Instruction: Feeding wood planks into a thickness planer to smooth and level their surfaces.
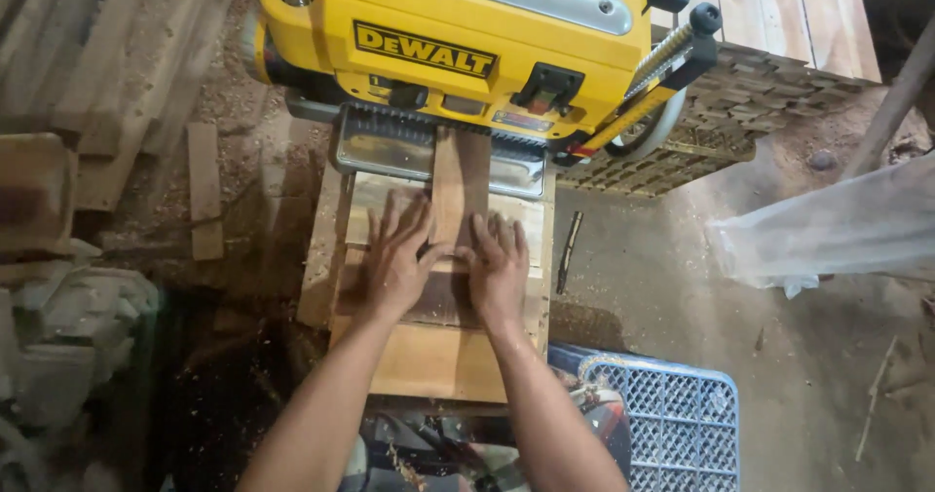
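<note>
A yellow thickness planer (467,34) stands at the top centre on a wooden stand (438,356). A narrow wooden board (460,185) lies on the planer's metal infeed table (385,146), its far end under the machine's mouth. My left hand (397,258) lies flat, fingers spread, just left of the board's near end, thumb touching it. My right hand (499,266) rests flat beside it on the right, fingers pointing at the planer. Both palms press down on the stand's top; neither grips anything.
A blue plastic crate (672,414) sits at lower right. Wooden planks (205,190) and stacked boards (88,54) lie on the sawdust floor at left. A clear plastic bag (828,229) lies at right, a woven wooden mat (750,102) behind the planer.
</note>
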